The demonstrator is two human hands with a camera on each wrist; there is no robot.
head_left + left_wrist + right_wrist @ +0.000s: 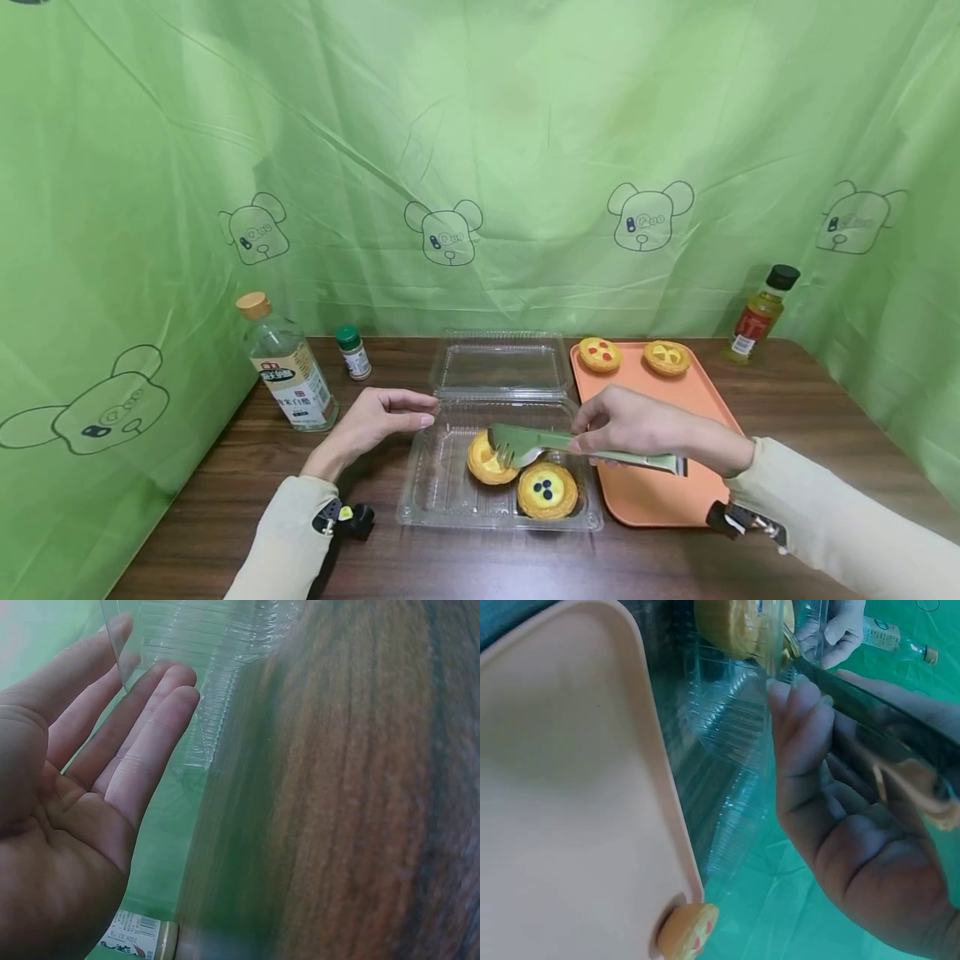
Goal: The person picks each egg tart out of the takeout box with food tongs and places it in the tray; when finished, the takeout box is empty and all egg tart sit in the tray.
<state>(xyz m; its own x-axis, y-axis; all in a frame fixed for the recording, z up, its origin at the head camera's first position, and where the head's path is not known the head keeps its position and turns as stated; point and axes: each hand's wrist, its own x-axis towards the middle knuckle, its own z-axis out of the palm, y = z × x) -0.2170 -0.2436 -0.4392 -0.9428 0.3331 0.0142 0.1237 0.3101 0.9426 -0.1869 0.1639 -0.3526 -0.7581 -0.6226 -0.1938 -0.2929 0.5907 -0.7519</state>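
In the head view, my right hand grips metal tongs, whose toothed end lies over a tart with yellow topping. Whether the tongs squeeze that tart is hard to make out. It sits inside a clear hinged plastic container, beside a tart with several dark blue berries. My left hand is at the container's upper left corner, near the hinge. Seen from the left wrist, its fingers are fairly straight, with the tips by the plastic edge.
An orange tray on the right carries a red-topped tart and a yellow-topped tart. The container's raised lid leans back. A large bottle and green-capped jar stand left, an oil bottle far right.
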